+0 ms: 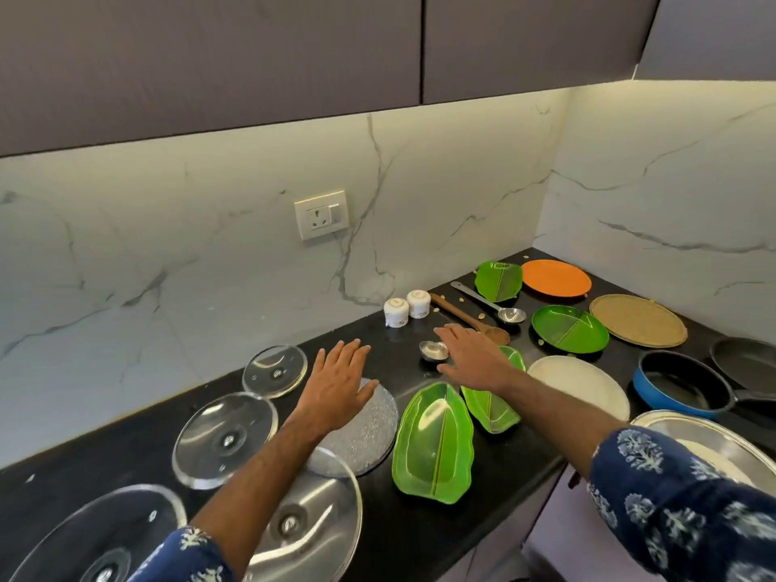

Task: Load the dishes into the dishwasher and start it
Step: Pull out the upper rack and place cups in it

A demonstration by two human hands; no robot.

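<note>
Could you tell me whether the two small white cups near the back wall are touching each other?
Cannot tell. In the head view the two white cups stand side by side with no clear gap between them, but contact is not plainly visible.

So what you can see of me is two bare forearms and my hands, no rings, watch or bracelets on either one. My left hand (338, 384) and right hand (472, 354) are both bare, no gloves. I'm wearing a dark navy shirt with a white block print, little leafy sprig or flower motifs scattered all over. The left sleeve (189, 556) and right sleeve (688, 506) both end short of the wrists, around the elbow.
</note>
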